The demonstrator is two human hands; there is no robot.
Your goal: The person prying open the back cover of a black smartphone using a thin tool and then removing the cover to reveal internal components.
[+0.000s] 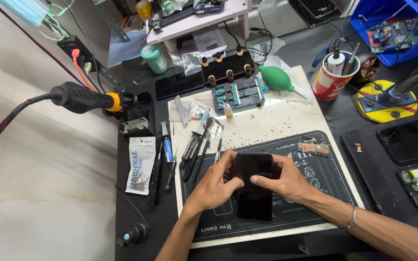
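Note:
A black smartphone [254, 188] lies screen up on the dark repair mat [315, 193], its long side running toward me. My left hand [216, 184] grips its upper left edge, thumb pressed on the glass. My right hand [286, 180] holds the upper right edge, its thumb also on the screen. A thin bracelet circles my right wrist. Both hands clamp the top half of the phone; the lower half lies bare on the mat.
Screwdrivers and tweezers [194, 147] lie left of the mat. A small circuit board [314, 146] rests beyond my right hand. A hot-air handle [85, 98] juts out at left. Behind are a blue holder jig [238, 94], green blower [276, 79], red cup [334, 77] and more phones [412, 137].

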